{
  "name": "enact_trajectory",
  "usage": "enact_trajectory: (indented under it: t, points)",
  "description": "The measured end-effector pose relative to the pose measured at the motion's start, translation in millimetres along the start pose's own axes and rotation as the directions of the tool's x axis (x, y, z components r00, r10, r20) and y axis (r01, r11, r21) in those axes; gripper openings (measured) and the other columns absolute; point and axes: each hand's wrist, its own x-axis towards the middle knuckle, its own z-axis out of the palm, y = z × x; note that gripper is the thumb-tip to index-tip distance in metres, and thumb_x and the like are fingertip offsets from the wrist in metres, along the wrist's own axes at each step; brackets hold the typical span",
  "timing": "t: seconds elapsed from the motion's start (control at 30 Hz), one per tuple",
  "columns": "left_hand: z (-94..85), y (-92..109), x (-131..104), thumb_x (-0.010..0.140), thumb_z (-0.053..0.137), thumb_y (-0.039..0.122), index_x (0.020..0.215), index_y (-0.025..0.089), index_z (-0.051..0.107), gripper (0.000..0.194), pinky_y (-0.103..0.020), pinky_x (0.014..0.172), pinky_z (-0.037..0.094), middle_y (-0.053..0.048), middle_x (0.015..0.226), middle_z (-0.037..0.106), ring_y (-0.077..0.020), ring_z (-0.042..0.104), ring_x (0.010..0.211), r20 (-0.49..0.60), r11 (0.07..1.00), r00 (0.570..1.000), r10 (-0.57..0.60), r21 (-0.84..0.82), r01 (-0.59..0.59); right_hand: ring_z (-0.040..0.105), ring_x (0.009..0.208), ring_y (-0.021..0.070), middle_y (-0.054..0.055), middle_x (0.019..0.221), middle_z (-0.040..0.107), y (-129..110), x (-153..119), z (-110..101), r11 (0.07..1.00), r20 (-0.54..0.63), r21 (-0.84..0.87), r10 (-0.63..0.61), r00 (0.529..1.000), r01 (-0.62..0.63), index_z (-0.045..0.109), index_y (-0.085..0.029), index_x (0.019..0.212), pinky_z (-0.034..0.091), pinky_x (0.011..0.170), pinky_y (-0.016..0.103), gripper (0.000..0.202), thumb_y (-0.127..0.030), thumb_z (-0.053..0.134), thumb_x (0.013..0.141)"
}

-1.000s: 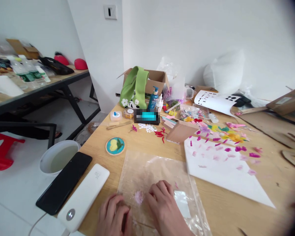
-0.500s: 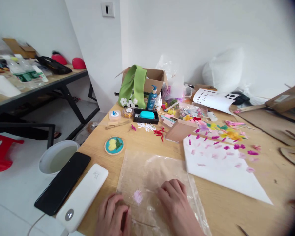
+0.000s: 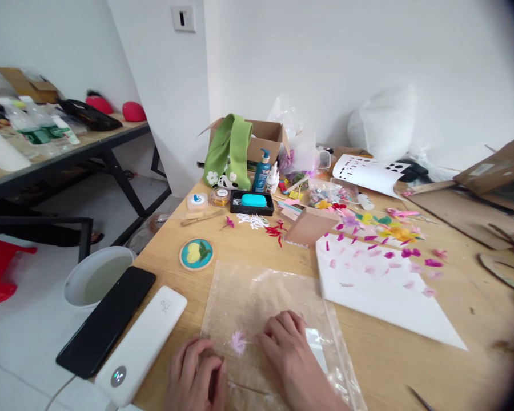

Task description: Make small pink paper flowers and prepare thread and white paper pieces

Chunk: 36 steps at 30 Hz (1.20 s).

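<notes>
A clear plastic bag [image 3: 274, 291] lies flat on the table, and both of my hands rest on it. My left hand [image 3: 196, 371] is at the bag's left edge, its fingers curled in. My right hand [image 3: 289, 354] is closed with the knuckles up and the fingertips pointing down; its own back hides whatever it may hold. Between them a small pale purple flower [image 3: 239, 342] lies on the bag, just left of my right fingers. A thin brown stem [image 3: 248, 389] lies nearer to me.
A black phone [image 3: 107, 319] and a white power bank [image 3: 143, 345] lie at left. White paper [image 3: 368, 305] with pink and purple petals is at right. An embroidered round piece [image 3: 196, 254], a black tray [image 3: 235, 209] and a brown box [image 3: 312, 225] stand beyond the bag.
My right hand has shifted slightly left, closer to the pale flower, and a bright glare patch now shows on the bag beside it. My left hand stays in place.
</notes>
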Motion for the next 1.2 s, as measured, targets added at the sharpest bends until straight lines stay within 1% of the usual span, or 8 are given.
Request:
enact_trajectory:
  t: [0.1,0.23,0.33,0.53,0.67,0.77,0.97,1.2]
  points:
    - [0.4,-1,0,0.085,0.055,0.018,0.077,0.023,0.060,0.011,-0.040,0.083,0.043,-0.008,0.100,0.059,-0.0256,0.053,0.100,-0.001,1.000,1.000,0.005,0.002,-0.005,0.045,0.077,0.0184,-0.001,0.074,0.052,1,-1,3,1.000,-0.004,0.028,0.008,1.000,-0.008,0.051,-0.019,0.068,0.030,0.084,0.038,0.021,-0.012,0.065,0.082]
    - [0.5,-2,0,0.085,0.056,0.018,0.077,0.022,0.060,0.010,-0.041,0.083,0.043,-0.008,0.102,0.059,-0.0265,0.053,0.101,0.004,1.000,1.000,0.012,-0.001,-0.012,0.044,0.076,0.0184,0.000,0.075,0.053,12,-3,-1,0.991,-0.037,0.117,0.063,0.997,-0.059,0.050,-0.018,0.068,0.031,0.080,0.037,0.021,-0.004,0.057,0.082]
    - [0.7,-2,-1,0.085,0.056,0.017,0.077,0.022,0.060,0.011,-0.040,0.083,0.043,-0.008,0.102,0.060,-0.0265,0.054,0.101,0.004,1.000,1.000,0.017,0.000,-0.017,0.044,0.076,0.0181,0.001,0.076,0.053,16,2,-4,0.991,-0.072,0.108,0.088,0.993,-0.080,0.052,-0.018,0.069,0.031,0.081,0.037,0.022,-0.001,0.052,0.084]
    - [2.4,-3,-3,0.085,0.056,0.020,0.076,0.023,0.061,0.010,-0.041,0.083,0.044,-0.009,0.100,0.061,-0.0276,0.054,0.101,-0.008,1.000,1.000,0.000,0.004,0.000,0.046,0.076,0.0184,0.000,0.075,0.053,12,3,-1,0.998,-0.036,-0.003,0.060,0.998,-0.060,0.050,-0.019,0.067,0.032,0.080,0.036,0.023,-0.004,0.058,0.082]
    - [1.9,-1,-1,0.086,0.054,0.023,0.076,0.023,0.061,0.012,-0.040,0.083,0.044,-0.008,0.099,0.061,-0.0261,0.055,0.101,-0.015,1.000,1.000,0.003,-0.004,-0.003,0.045,0.076,0.0180,0.000,0.075,0.052,14,-5,-8,0.998,-0.038,0.046,0.051,0.998,-0.049,0.049,-0.019,0.067,0.032,0.080,0.036,0.023,-0.003,0.055,0.082]
    - [2.0,-1,0,0.088,0.052,0.026,0.075,0.023,0.061,0.015,-0.039,0.082,0.044,-0.008,0.098,0.062,-0.0250,0.055,0.099,-0.025,1.000,1.000,0.003,-0.002,-0.003,0.044,0.075,0.0179,0.000,0.075,0.052,12,-3,-9,0.997,-0.060,0.079,0.019,0.998,-0.014,0.051,-0.019,0.070,0.031,0.079,0.036,0.021,-0.003,0.051,0.084]
    - [3.1,-2,-1,0.088,0.051,0.025,0.075,0.023,0.061,0.016,-0.041,0.083,0.043,-0.008,0.099,0.062,-0.0259,0.055,0.100,-0.026,1.000,1.000,-0.005,0.001,0.005,0.045,0.078,0.0187,0.000,0.075,0.052,7,4,1,0.998,0.001,0.047,-0.038,0.999,0.038,0.049,-0.018,0.067,0.030,0.080,0.037,0.022,-0.004,0.056,0.083]
    - [2.6,-1,0,0.088,0.052,0.025,0.074,0.023,0.060,0.017,-0.039,0.083,0.045,-0.008,0.097,0.062,-0.0244,0.057,0.097,-0.054,1.000,0.999,0.001,-0.011,-0.001,0.045,0.076,0.0178,0.001,0.076,0.053,7,2,-6,0.997,0.021,0.070,-0.037,0.999,0.035,0.049,-0.019,0.068,0.031,0.079,0.036,0.023,-0.005,0.051,0.086]
